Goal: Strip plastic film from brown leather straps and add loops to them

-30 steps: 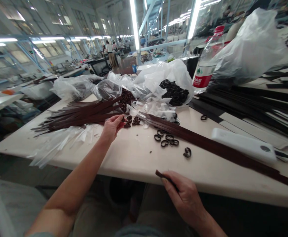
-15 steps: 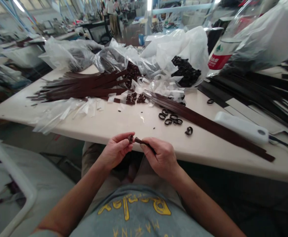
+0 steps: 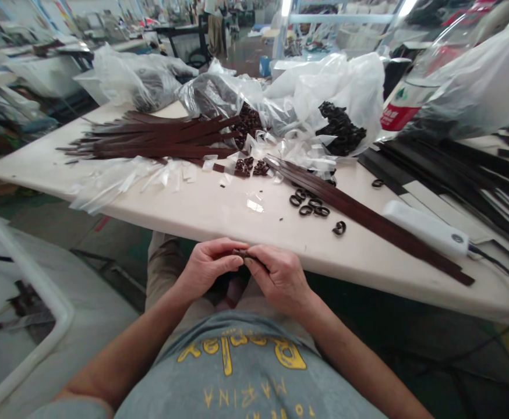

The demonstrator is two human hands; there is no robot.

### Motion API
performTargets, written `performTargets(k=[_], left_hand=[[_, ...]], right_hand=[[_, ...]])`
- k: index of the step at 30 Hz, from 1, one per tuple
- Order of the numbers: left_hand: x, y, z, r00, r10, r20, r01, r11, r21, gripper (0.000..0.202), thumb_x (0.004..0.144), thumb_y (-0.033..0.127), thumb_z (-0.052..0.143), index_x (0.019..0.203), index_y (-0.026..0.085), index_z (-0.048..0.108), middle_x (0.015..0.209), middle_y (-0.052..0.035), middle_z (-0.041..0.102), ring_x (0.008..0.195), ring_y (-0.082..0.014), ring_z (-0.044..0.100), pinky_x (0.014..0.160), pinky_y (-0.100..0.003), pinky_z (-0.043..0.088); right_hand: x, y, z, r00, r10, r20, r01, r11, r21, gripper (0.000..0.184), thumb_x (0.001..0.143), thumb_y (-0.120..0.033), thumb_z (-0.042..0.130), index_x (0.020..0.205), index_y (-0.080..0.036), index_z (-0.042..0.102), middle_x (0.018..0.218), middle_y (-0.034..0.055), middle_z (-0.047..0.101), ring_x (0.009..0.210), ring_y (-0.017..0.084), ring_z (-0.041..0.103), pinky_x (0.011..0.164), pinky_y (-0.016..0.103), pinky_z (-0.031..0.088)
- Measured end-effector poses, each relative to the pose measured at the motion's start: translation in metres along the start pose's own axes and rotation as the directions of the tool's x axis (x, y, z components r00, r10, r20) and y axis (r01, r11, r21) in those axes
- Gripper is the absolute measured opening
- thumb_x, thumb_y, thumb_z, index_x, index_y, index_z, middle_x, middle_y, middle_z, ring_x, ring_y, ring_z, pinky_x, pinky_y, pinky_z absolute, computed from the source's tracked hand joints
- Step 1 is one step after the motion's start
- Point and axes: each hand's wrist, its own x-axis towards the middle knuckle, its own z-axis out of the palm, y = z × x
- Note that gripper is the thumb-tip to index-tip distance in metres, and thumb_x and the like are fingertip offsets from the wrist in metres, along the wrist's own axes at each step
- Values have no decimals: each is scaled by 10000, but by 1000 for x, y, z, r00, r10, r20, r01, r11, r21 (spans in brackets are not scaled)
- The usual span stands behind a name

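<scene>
My left hand [image 3: 211,265] pinches a small dark brown loop [image 3: 237,252] between thumb and fingers, just off the table's front edge. Against it, my right hand [image 3: 278,270] grips the end of a dark brown strap [image 3: 249,255]; most of that strap is hidden by the hand. The two pieces meet between my fingertips, but whether the strap end sits inside the loop cannot be made out. Several dark loops [image 3: 306,209] lie on the table beyond my right hand, and a single loop [image 3: 339,228] sits apart, to their right.
Long brown straps [image 3: 368,215] lie slantwise at right beside a white corded device [image 3: 427,228]. More brown straps [image 3: 149,139] are piled at left. Plastic bags [image 3: 337,81], a bottle [image 3: 405,105] and black strips [image 3: 468,169] stand or lie behind. A white-framed bin [image 3: 57,326] is at lower left.
My hands have come together, so the strap end and the loop, apart before, now touch or overlap. The view has shifted slightly, moving the table's things up at left and to the right.
</scene>
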Motion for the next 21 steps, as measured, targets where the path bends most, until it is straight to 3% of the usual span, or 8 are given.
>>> performTargets(k=[6, 14, 21], left_hand=[[-6, 7, -8, 996, 51, 74, -61, 988, 143, 164, 737, 198, 752, 891, 190, 806, 720, -17, 700, 601, -86, 584, 589, -185, 484], [-15, 9, -23, 999, -37, 9, 35, 982, 186, 132, 715, 209, 742, 830, 197, 806, 697, -4, 679, 559, -78, 573, 534, -175, 480], [-16, 3, -18, 980, -187, 68, 180, 978, 104, 196, 668, 223, 789, 858, 178, 802, 723, -29, 735, 571, -94, 589, 555, -191, 504]], right_hand=[[-3, -1, 5, 988, 67, 138, -58, 996, -67, 161, 973, -263, 512, 960, -183, 651, 839, 31, 699, 743, 158, 640, 685, 251, 440], [-14, 2, 7, 940, 149, 308, -43, 944, -328, 189, 996, -323, 487, 956, -176, 597, 820, 40, 700, 685, 175, 633, 602, 271, 332], [-13, 2, 18, 933, 123, 338, 7, 933, -359, 265, 1026, -308, 404, 872, -175, 573, 778, 45, 685, 635, 162, 601, 572, 274, 300]])
